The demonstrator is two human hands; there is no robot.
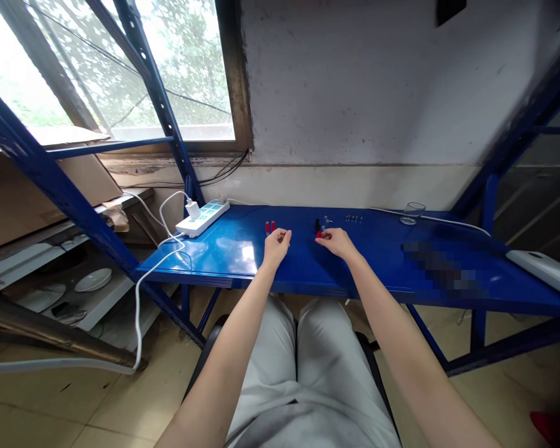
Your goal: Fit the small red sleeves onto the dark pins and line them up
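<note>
My right hand [336, 241] is over the middle of the blue table, its thumb and fingertips closed on a small red piece [318, 235]. Just beyond those fingertips stands a small black piece [317, 224], with a few tiny pale parts [326, 220] beside it. To the left, my left hand [276, 246] is raised slightly over the table with thumb and fingers pinched together; whatever is between them is too small to make out. Two small red-topped pieces [270, 227] stand right behind the left hand. Several tiny metal parts [353, 218] lie in a row farther right.
A white power strip [204, 218] with a plugged-in charger sits at the left end of the blue table [224, 249]. Toward the back right stands a clear glass [412, 213]. A blurred dark object [443, 267] and a white device [546, 270] lie on the right.
</note>
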